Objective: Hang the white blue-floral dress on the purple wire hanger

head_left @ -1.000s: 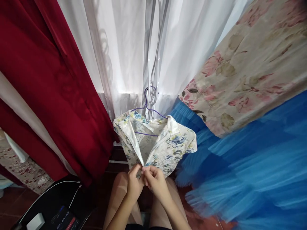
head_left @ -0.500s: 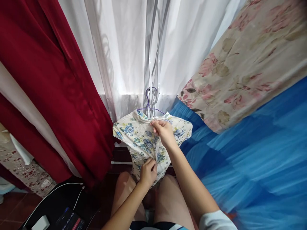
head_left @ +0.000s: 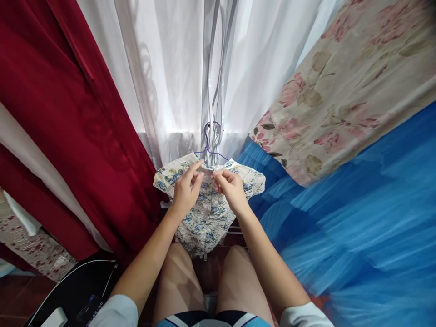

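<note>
The shirt is hanging at centre from the hanger, its front, gaping a second ago, now lying closed. The left hand, having left the lower front, is reaching the collar, fingers spreading; the right hand is pinching the collar's edge.

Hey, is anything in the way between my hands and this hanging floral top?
Nothing visible is. Your right hand meets the floral top directly, your left hand is right by it, and the purple hanger rises beyond both, not between.
</note>
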`<state>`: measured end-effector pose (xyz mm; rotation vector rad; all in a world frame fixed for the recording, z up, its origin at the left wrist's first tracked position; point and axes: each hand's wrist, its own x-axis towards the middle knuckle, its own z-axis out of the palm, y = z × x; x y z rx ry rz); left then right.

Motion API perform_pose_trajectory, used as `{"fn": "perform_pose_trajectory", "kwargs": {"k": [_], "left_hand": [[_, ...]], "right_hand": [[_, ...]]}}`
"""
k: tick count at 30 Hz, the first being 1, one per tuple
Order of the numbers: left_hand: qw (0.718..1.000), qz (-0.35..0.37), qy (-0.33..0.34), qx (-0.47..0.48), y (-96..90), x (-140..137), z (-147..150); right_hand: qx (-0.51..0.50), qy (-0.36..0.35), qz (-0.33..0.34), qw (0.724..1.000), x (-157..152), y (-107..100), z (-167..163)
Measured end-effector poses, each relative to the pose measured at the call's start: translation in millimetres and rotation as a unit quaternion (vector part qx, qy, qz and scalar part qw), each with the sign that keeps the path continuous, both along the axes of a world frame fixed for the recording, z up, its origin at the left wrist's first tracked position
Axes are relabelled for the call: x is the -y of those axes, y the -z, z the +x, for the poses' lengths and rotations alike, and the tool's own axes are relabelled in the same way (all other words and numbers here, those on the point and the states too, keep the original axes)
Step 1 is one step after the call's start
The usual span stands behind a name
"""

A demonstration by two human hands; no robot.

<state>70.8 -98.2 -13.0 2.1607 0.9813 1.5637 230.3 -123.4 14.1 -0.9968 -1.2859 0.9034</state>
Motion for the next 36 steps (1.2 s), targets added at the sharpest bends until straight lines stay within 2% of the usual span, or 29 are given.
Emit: {"fn": "perform_pose_trajectory", "kwargs": {"k": [2,5,9,13,16,20,24,27,29,31,33,36], "left_hand": [[0.998,0.039,0.006,-0.043,-22.7,-6.4,4.4],[0.991,0.089,-0.008,-0.097,-36.7,-7.2,11.9],[0.983,0.112,-0.006,-0.148,-42.5,-4.4,12.7],[0.985,0.092,0.021,-0.142,-47.5,-5.6,4.5],[0.987,0.097,0.016,-0.127,-47.2,-8.4,2.4],[0.985,0.082,0.004,-0.150,-43.2,-10.2,7.8],[0.990,0.115,-0.049,-0.069,-48.5,-15.9,-1.9],[0.985,0.112,-0.133,0.014,-52.0,-38.0,-34.0],[0.977,0.091,-0.177,0.073,-43.9,-62.0,-63.6],[0.967,0.038,-0.206,0.142,-24.0,-86.2,-91.9],[0.947,-0.049,-0.225,0.223,5.1,-102.7,-110.6],[0.939,-0.120,-0.212,0.243,53.0,-104.0,-110.4]], "right_hand": [[0.007,-0.010,0.011,1.000,-2.4,2.6,-1.7],[0.010,0.005,0.019,1.000,-9.2,17.3,-3.9],[0.000,0.022,0.021,1.000,-11.4,34.4,-4.7],[-0.018,0.008,0.050,0.999,-3.2,23.5,-2.8],[0.002,-0.011,0.052,0.999,-3.3,13.4,-2.4],[0.066,0.026,0.047,0.996,-17.1,24.6,-4.3],[0.122,0.064,0.043,0.989,-22.2,48.6,-0.8],[0.139,0.053,0.039,0.988,-9.8,58.2,6.4],[0.147,0.035,0.030,0.988,2.7,59.7,11.0],[0.156,0.014,0.015,0.987,14.6,59.3,13.6],[0.161,-0.004,-0.004,0.987,23.3,59.5,14.4],[0.145,-0.026,-0.029,0.989,30.3,66.1,17.6]]}}
